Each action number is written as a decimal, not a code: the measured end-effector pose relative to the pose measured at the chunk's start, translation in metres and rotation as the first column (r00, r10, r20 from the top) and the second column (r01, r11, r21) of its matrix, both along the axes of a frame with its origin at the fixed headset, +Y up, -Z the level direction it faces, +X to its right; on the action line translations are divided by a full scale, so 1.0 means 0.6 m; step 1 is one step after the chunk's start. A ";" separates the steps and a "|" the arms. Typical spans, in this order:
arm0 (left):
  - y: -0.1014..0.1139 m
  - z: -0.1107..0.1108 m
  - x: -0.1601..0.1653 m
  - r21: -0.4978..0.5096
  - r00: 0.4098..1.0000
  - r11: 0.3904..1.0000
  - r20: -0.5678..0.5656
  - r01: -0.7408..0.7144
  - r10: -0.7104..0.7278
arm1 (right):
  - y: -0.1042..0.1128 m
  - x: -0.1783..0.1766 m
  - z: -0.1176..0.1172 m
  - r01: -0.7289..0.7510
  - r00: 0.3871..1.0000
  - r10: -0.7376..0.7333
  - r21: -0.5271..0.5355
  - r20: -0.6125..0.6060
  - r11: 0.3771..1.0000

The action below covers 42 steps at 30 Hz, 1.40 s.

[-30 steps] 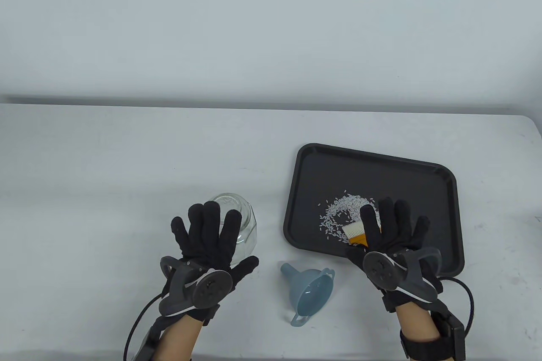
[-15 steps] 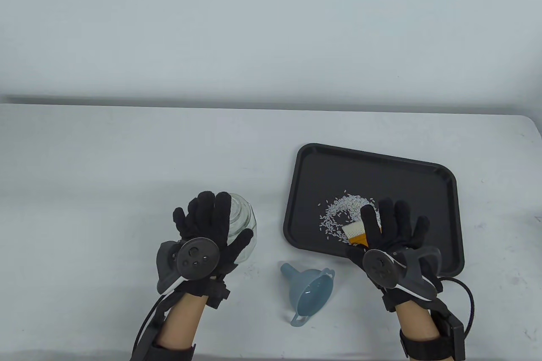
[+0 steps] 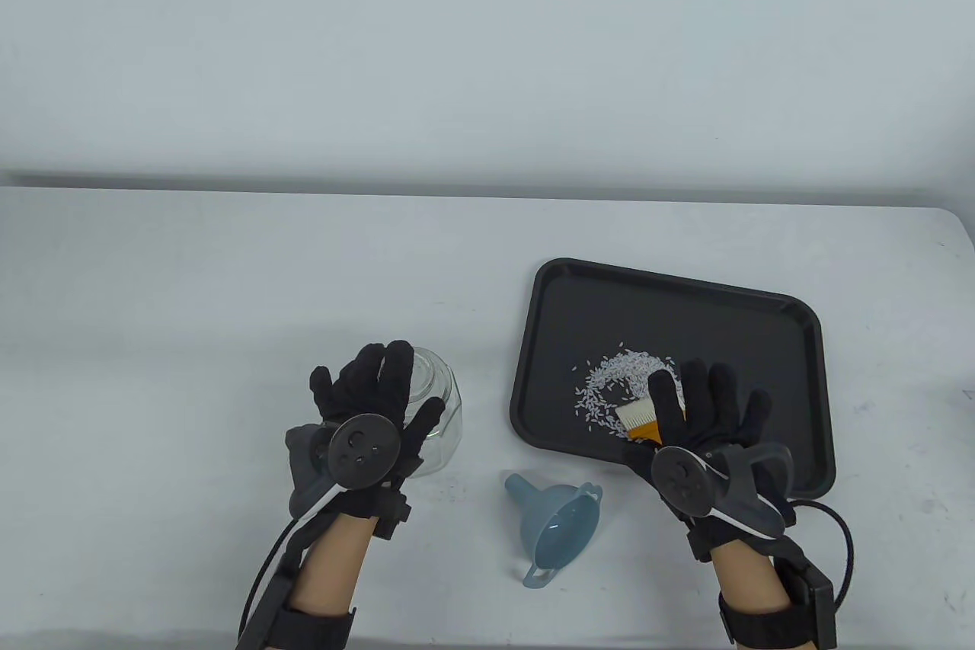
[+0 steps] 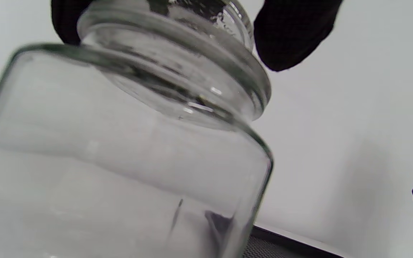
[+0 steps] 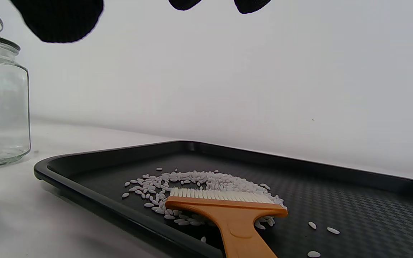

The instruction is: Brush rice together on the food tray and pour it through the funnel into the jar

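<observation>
A clear glass jar (image 3: 443,417) stands upright left of the black food tray (image 3: 548,280). My left hand (image 3: 381,395) reaches over it with spread fingers above the mouth and the thumb beside its right wall; in the left wrist view the fingers (image 4: 292,32) hover near the rim of the jar (image 4: 120,161) without closing. White rice (image 3: 624,368) lies heaped on the tray. An orange-handled brush (image 3: 638,417) rests against the heap. My right hand (image 3: 701,406) hovers flat above the brush handle (image 5: 235,218), with the fingers (image 5: 59,18) straight and apart from it.
A light blue funnel (image 3: 560,524) lies on its side on the white table between my hands, near the front edge. A few stray grains (image 5: 321,227) sit apart from the heap. A pale wall rises behind the table.
My left hand has moved forward and tipped up over the jar, its thumb swinging in beside the glass. The right hand, brush and rice have stayed put.
</observation>
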State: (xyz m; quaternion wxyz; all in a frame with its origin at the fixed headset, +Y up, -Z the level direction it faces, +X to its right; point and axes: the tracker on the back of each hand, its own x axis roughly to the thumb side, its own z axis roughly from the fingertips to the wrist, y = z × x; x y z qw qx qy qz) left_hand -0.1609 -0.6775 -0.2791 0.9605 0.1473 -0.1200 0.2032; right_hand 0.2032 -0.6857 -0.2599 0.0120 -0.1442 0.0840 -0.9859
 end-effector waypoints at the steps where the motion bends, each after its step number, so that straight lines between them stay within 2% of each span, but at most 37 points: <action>1: -0.001 -0.002 0.000 -0.008 1.000 1.000 -0.002 -0.002 0.002 | 0.000 0.000 0.000 0.000 1.000 0.000 -0.001 0.000 1.000; 8: -0.007 -0.010 0.000 -0.021 0.999 0.999 -0.004 -0.037 0.037 | -0.001 0.000 -0.002 0.003 1.000 -0.003 -0.005 0.001 1.000; 18: -0.008 -0.013 0.003 0.021 0.997 0.996 0.003 -0.083 0.083 | -0.003 0.000 -0.003 0.011 1.000 -0.011 -0.016 0.000 1.000; 27: -0.011 -0.011 0.002 0.119 0.997 0.990 0.013 -0.078 0.077 | -0.005 -0.001 -0.005 0.010 1.000 -0.010 -0.019 -0.002 1.000; 31: -0.001 -0.002 -0.007 0.184 0.991 0.974 0.025 -0.133 0.131 | -0.005 0.000 -0.004 0.014 1.000 -0.014 -0.016 -0.004 1.000; 37: 0.022 0.021 -0.058 0.301 0.966 0.921 -0.002 -0.247 0.259 | -0.001 0.002 -0.002 0.030 1.000 -0.030 0.005 0.000 1.000; 42: 0.012 0.032 -0.132 0.317 0.936 0.906 -0.120 -0.280 0.331 | -0.003 0.004 -0.002 0.039 0.999 -0.039 0.013 -0.002 0.999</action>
